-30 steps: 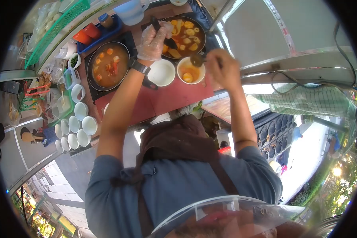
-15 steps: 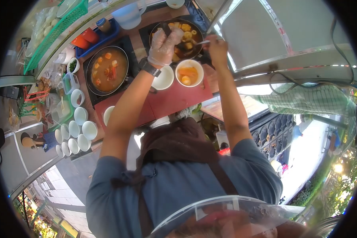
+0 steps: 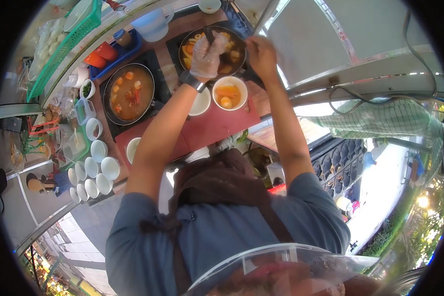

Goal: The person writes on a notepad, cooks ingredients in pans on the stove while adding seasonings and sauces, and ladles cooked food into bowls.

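My left hand [image 3: 205,58], in a clear plastic glove, is closed around a dark handle [image 3: 209,34] over the right-hand pan [image 3: 184,60]. What that handle belongs to is hidden. The pan holds brown broth with yellow and pale pieces. My right hand [image 3: 262,55] is curled shut at the pan's right rim. A metal ladle was in its fingers a moment ago; now the ladle is hidden or smeared. Just below the pan stands a white bowl [image 3: 244,93] with orange broth and a round pale piece. Beside it, partly behind my left wrist, is another white bowl [image 3: 200,103].
To the left, a second pan [image 3: 148,89] holds reddish-brown stew. Several white cups [image 3: 110,168] stand at the counter's left edge. A blue tray [image 3: 114,61] with red containers, a light-blue jug [image 3: 153,25] and a green basket [image 3: 64,54] sit farther back.
My right hand has risen and moved slightly left, and the ladle's handle no longer shows clearly. My left hand stays over the pan. The whole view has shifted slightly.
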`<control>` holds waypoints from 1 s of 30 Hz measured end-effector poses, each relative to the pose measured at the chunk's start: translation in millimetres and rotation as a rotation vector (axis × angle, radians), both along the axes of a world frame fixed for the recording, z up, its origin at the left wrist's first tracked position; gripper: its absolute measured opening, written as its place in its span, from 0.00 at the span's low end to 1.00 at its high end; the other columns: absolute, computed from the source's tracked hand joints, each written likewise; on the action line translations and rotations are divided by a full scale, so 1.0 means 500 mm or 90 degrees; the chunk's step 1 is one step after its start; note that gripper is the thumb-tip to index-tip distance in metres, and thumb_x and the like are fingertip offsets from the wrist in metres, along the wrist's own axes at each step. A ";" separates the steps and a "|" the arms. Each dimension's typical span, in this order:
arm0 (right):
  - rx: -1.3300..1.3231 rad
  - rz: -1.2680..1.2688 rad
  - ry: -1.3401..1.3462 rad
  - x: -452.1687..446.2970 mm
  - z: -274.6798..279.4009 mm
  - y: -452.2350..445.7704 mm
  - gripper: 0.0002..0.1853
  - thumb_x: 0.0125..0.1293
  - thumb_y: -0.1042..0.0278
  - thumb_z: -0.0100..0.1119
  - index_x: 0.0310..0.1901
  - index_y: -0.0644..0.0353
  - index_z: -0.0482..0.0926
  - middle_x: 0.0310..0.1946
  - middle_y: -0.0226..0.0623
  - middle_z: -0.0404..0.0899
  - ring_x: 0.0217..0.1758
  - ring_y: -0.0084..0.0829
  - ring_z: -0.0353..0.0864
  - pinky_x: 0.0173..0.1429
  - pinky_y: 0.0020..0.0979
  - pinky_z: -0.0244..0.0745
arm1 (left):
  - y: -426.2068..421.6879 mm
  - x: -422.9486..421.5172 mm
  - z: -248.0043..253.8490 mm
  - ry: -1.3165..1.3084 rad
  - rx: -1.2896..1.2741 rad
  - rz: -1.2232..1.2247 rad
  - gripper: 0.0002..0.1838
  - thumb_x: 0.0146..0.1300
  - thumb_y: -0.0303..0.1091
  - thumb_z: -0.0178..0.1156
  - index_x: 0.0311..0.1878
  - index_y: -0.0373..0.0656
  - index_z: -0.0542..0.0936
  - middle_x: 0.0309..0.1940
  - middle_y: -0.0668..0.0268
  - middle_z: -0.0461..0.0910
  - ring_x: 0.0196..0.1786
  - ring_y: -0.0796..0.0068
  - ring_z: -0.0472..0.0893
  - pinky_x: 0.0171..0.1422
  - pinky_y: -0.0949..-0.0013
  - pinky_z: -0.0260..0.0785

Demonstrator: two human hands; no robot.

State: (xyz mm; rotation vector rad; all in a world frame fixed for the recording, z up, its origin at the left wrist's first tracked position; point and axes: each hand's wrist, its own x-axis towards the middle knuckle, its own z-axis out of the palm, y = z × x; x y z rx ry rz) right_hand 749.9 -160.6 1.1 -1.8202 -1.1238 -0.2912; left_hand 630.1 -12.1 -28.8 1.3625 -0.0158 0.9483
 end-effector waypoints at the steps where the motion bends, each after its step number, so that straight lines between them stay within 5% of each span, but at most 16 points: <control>1: -0.002 -0.003 0.003 0.008 -0.010 0.008 0.05 0.71 0.76 0.61 0.45 0.63 0.85 0.43 0.45 0.86 0.45 0.51 0.86 0.52 0.44 0.80 | 0.001 -0.005 -0.001 0.016 0.030 -0.006 0.14 0.80 0.43 0.58 0.40 0.44 0.76 0.30 0.72 0.73 0.34 0.78 0.70 0.42 0.72 0.65; 4: -0.004 0.086 -0.023 0.046 -0.031 0.048 0.06 0.73 0.74 0.60 0.45 0.63 0.84 0.44 0.46 0.86 0.46 0.51 0.86 0.53 0.44 0.80 | 0.002 -0.005 -0.003 0.034 0.027 -0.037 0.14 0.80 0.44 0.59 0.40 0.44 0.77 0.31 0.73 0.74 0.35 0.79 0.70 0.43 0.72 0.65; 6: -0.103 0.073 -0.007 0.047 -0.039 0.062 0.07 0.74 0.72 0.60 0.45 0.63 0.85 0.45 0.47 0.86 0.47 0.51 0.86 0.53 0.44 0.80 | -0.008 -0.012 0.001 0.055 0.018 -0.040 0.14 0.80 0.45 0.59 0.41 0.44 0.77 0.32 0.73 0.74 0.35 0.80 0.70 0.43 0.72 0.65; 13: -0.070 -0.032 0.081 0.016 -0.055 0.012 0.07 0.72 0.70 0.62 0.43 0.65 0.85 0.39 0.52 0.86 0.42 0.51 0.87 0.48 0.43 0.81 | -0.005 -0.020 -0.001 0.065 -0.032 -0.029 0.15 0.78 0.43 0.59 0.42 0.40 0.82 0.30 0.73 0.77 0.34 0.82 0.74 0.41 0.73 0.67; 18: -0.054 -0.099 0.318 -0.009 -0.054 -0.007 0.10 0.74 0.68 0.61 0.40 0.67 0.84 0.32 0.44 0.87 0.27 0.32 0.89 0.36 0.33 0.83 | -0.006 -0.024 0.005 0.036 -0.027 -0.043 0.13 0.78 0.40 0.59 0.42 0.39 0.82 0.30 0.74 0.77 0.34 0.82 0.74 0.41 0.73 0.67; 21: 0.007 -0.109 0.530 0.000 -0.062 -0.005 0.13 0.74 0.67 0.57 0.40 0.68 0.85 0.30 0.40 0.87 0.29 0.27 0.89 0.37 0.28 0.84 | -0.004 -0.028 0.015 0.007 0.007 -0.053 0.12 0.79 0.38 0.58 0.42 0.39 0.82 0.30 0.74 0.77 0.34 0.82 0.74 0.41 0.73 0.67; 30: 0.109 -0.122 0.595 0.041 -0.062 -0.031 0.14 0.78 0.66 0.54 0.38 0.66 0.83 0.26 0.37 0.86 0.26 0.25 0.88 0.31 0.24 0.81 | 0.032 -0.070 0.051 0.046 0.113 -0.085 0.04 0.81 0.32 0.53 0.45 0.44 0.75 0.34 0.72 0.73 0.38 0.77 0.69 0.45 0.71 0.64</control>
